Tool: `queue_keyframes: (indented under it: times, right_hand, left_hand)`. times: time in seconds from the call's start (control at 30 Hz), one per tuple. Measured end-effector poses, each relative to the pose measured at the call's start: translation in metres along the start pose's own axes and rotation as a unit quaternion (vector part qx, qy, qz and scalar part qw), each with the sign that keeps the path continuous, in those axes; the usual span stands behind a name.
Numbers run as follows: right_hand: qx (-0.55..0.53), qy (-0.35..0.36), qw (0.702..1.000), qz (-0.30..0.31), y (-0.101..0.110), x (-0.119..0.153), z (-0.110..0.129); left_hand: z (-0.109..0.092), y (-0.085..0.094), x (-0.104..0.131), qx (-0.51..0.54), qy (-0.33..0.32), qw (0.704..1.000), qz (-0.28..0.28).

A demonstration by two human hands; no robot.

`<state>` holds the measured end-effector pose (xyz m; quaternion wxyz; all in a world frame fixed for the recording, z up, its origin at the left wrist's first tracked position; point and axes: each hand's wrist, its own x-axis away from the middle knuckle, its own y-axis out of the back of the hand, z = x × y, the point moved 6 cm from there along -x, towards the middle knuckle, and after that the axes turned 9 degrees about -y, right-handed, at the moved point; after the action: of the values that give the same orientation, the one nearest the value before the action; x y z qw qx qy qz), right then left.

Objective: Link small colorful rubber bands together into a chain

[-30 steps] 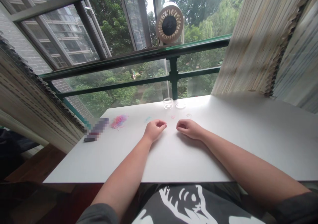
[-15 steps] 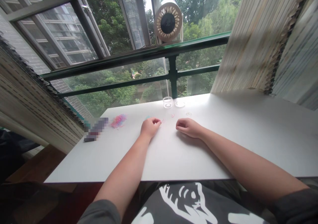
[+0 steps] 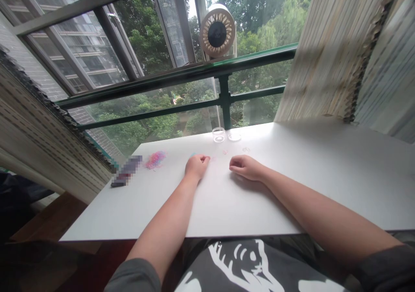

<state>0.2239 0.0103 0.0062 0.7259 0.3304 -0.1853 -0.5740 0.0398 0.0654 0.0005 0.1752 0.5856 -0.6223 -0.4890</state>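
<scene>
My left hand [image 3: 196, 166] rests on the white table with thumb and forefinger pinched together. Its fingertips reach a few small pink loops [image 3: 212, 158], which look like thin rubber bands; whether one is between the fingers is too small to tell. A bit of teal shows behind the knuckles. To the right, my right hand [image 3: 244, 167] lies on its side, fingers curled in loosely, and I see nothing in it. Just beyond the hands are another pink loop [image 3: 225, 152] and a little group of pale loops [image 3: 246, 149]. Farther left spreads a multicoloured heap of tiny bands [image 3: 155, 160].
A small clear jar [image 3: 218, 135] stands near the table's far edge, with a clear round lid [image 3: 235, 137] beside it. A pixelated dark object [image 3: 127, 171] lies at the left edge. Behind the table [image 3: 246, 210] are a green railing [image 3: 223, 97], a round fan [image 3: 217, 33] and curtains [image 3: 311, 63].
My left hand has shifted very slightly right and its fingers have drawn closer together at the pink loops. My right hand stays in place. The camera view has tilted a little.
</scene>
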Motion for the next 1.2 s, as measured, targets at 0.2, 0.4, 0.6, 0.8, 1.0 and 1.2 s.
queue_keyframes:
  times: [0.2,0.4,0.6,0.8,1.0,1.2]
  right_hand:
    - [0.001,-0.004,1.000,0.006,-0.001,0.000,0.000]
    - [0.005,-0.010,1.000,0.010,-0.002,0.003,0.001]
    - [0.001,-0.011,1.000,0.015,-0.001,0.002,0.002]
    - [-0.005,-0.015,1.000,0.015,-0.001,0.002,0.001]
    - [-0.001,-0.009,1.000,0.014,-0.002,0.001,-0.001]
    - [-0.005,-0.011,1.000,0.012,-0.002,0.001,-0.001]
  left_hand:
    - [-0.002,-0.002,0.000,0.008,-0.016,1.000,0.011]
    - [-0.007,-0.005,0.001,0.004,-0.031,0.999,0.004]
    - [-0.015,0.000,0.003,-0.032,-0.056,0.998,-0.016]
    - [-0.025,0.002,0.004,-0.033,-0.135,0.990,-0.026]
    - [-0.023,-0.003,0.005,0.063,-0.153,0.986,0.000]
    - [-0.021,-0.004,0.004,0.138,-0.144,0.980,0.009]
